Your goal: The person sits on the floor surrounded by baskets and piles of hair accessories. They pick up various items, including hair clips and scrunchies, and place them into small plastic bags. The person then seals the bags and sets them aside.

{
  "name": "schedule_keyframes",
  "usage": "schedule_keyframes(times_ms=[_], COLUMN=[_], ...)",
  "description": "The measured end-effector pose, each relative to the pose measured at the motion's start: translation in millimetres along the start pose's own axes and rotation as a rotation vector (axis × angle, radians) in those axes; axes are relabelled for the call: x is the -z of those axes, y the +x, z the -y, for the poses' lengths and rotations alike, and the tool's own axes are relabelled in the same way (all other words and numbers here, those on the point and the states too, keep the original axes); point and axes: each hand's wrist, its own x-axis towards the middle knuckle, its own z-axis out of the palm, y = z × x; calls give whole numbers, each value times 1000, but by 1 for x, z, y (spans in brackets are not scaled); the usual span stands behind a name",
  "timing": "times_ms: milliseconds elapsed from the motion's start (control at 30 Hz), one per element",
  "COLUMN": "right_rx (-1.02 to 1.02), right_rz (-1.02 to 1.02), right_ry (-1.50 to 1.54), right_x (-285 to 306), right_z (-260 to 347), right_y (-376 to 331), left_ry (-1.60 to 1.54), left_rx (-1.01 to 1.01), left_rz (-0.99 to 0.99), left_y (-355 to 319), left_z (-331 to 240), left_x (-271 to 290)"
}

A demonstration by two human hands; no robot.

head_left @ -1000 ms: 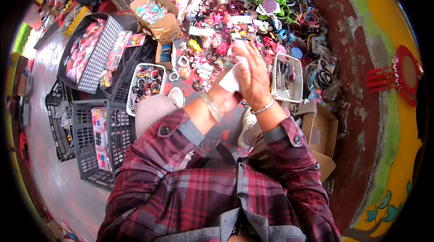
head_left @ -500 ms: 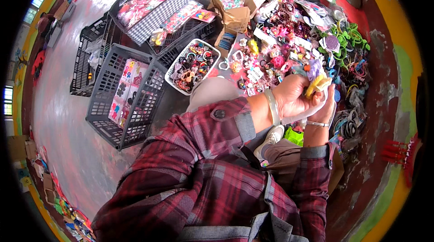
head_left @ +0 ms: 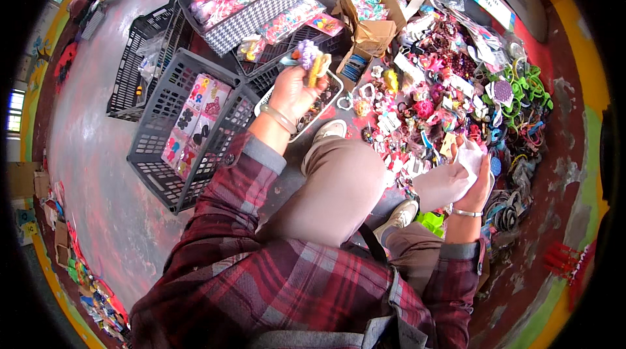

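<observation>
My left hand (head_left: 292,96) is closed around a small bunch of purple and yellow hair scrunchies (head_left: 310,57), above the small white basket (head_left: 336,96). Hair ties inside that basket are mostly hidden by the hand. Over at the right, my right hand (head_left: 481,184) grips a limp, whitish plastic bag (head_left: 443,186) that hangs toward my knee. Just beyond it spreads a big heap of mixed hair accessories (head_left: 424,109), with green hair ties (head_left: 518,85) at its right side.
A grey crate (head_left: 186,189) with printed cards stands left of my knee. Behind are a houndstooth bin (head_left: 261,13) of bagged pink goods, a black crate (head_left: 134,42), and an open cardboard box (head_left: 375,36). A dark red wall (head_left: 554,173) runs along the right.
My left hand has swung left, away from my right hand, carrying the scrunchies over the white basket. The right hand keeps the bag near the heap. The view has shifted slightly.
</observation>
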Motion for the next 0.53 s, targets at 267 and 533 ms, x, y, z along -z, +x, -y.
schedule_keyframes(times_ms=[267,533], right_rx=[-99,-159], right_rz=[-113,-115], right_ry=[-148,-196], right_x=[7,14], right_z=[-13,-21], right_y=[18,29], left_ry=[437,537], left_rx=[262,250], left_rz=[-781,-698], left_y=[80,74], left_z=[38,64], left_x=[187,290])
